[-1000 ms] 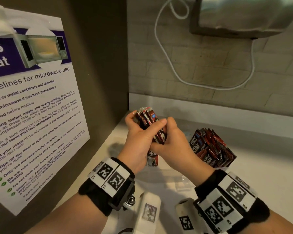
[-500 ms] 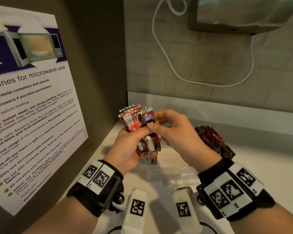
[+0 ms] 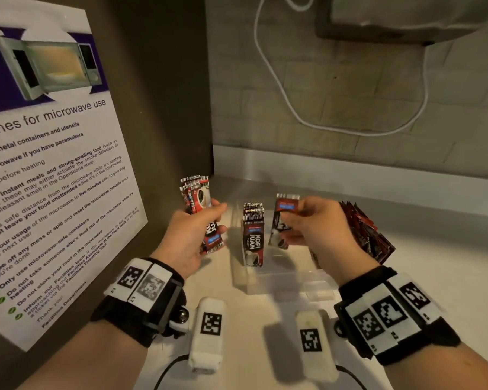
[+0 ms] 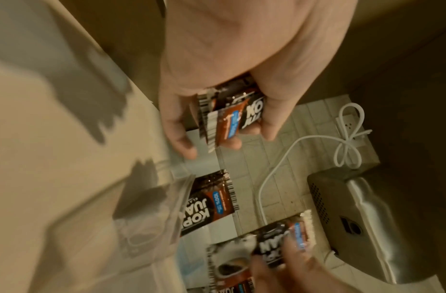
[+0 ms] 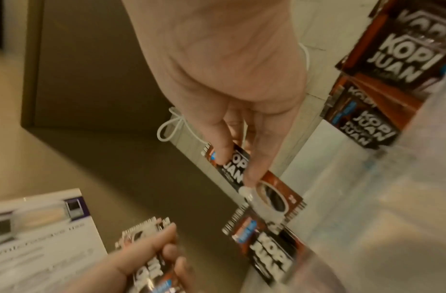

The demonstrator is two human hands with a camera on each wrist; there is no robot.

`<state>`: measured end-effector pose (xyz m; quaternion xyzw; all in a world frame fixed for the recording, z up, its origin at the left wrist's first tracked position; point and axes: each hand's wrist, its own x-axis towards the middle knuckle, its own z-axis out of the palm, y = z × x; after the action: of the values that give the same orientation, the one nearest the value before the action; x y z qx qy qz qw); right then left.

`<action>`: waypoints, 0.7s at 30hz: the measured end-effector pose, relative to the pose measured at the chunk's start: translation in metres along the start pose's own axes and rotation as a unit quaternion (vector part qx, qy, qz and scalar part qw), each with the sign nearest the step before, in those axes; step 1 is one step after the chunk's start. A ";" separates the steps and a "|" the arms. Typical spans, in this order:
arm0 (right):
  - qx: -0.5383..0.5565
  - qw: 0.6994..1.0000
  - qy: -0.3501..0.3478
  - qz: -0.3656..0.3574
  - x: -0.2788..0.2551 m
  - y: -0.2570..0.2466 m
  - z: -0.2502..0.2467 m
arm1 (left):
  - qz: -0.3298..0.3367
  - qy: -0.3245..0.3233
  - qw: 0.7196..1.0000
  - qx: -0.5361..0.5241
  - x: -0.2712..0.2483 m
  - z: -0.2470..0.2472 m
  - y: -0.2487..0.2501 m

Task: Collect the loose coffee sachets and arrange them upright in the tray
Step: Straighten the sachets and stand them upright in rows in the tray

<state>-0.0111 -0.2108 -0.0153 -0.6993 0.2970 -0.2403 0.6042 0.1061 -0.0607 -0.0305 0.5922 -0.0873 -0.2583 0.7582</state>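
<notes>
My left hand (image 3: 197, 229) grips a bundle of red-and-black coffee sachets (image 3: 199, 201) upright, left of the clear tray (image 3: 279, 282); the bundle (image 4: 226, 117) shows between its fingers in the left wrist view. My right hand (image 3: 307, 223) pinches a single sachet (image 3: 282, 218) over the tray's middle; in the right wrist view this sachet (image 5: 256, 178) lies under finger and thumb. A few sachets (image 3: 252, 235) stand upright at the tray's left end. A leaning stack of sachets (image 3: 364, 229) fills the tray's right end, partly hidden by my right hand.
A brown side wall carries a microwave-guidelines poster (image 3: 48, 170) on the left. A tiled back wall has a white cable (image 3: 293, 114) and a metal appliance (image 3: 406, 15) mounted above. The pale counter (image 3: 434, 263) runs on to the right.
My hands have moved apart. The right hand has drawn one sachet off the bundle and carried it right, over the tray. The left hand keeps the bundle, shifted left.
</notes>
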 end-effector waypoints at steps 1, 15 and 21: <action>-0.022 0.999 -0.008 0.023 0.002 0.007 0.003 | -0.006 0.003 1.000 0.000 0.001 -0.001 -0.001; -0.147 0.986 -0.037 0.075 0.026 0.035 0.034 | -0.060 -0.026 0.998 0.011 -0.008 0.000 -0.014; -0.203 0.978 -0.039 0.023 0.029 0.043 0.046 | -0.089 -0.101 0.990 -0.049 -0.016 0.020 -0.014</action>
<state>0.0359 -0.2033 -0.0660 -0.8095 0.3315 -0.1338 0.4658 0.0793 -0.0722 -0.0351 0.5302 -0.0974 -0.3876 0.7478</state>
